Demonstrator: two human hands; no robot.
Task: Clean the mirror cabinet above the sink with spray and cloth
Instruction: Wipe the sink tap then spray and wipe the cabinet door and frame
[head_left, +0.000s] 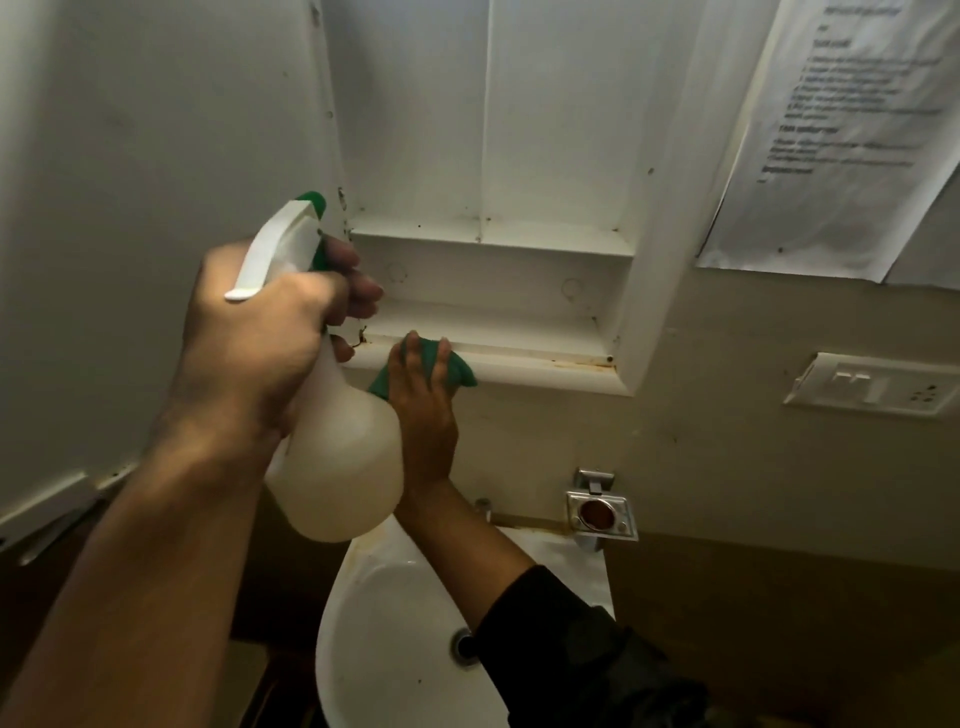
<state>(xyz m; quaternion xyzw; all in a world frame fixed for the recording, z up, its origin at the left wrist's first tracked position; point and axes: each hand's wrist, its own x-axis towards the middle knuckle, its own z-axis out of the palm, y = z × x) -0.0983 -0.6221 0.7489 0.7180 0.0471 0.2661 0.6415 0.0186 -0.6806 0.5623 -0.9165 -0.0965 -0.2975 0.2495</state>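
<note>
The white cabinet (644, 291) stands open on the wall above the sink, its shelves bare and its door (156, 156) swung out to the left. My left hand (270, 332) grips the neck of a white spray bottle (343, 467) with a green nozzle, held upright in front of the cabinet's lower left corner. My right hand (423, 410) presses a green cloth (462, 371) with straight fingers against the cabinet's bottom front edge, just right of the bottle. Rust-coloured stains run along that edge to the right.
A white sink (395, 634) with a dark drain lies directly below. A metal soap holder (600, 512) is fixed to the beige wall at its right. A white switch plate (872, 384) sits further right, and a printed paper sheet (841, 130) hangs above it.
</note>
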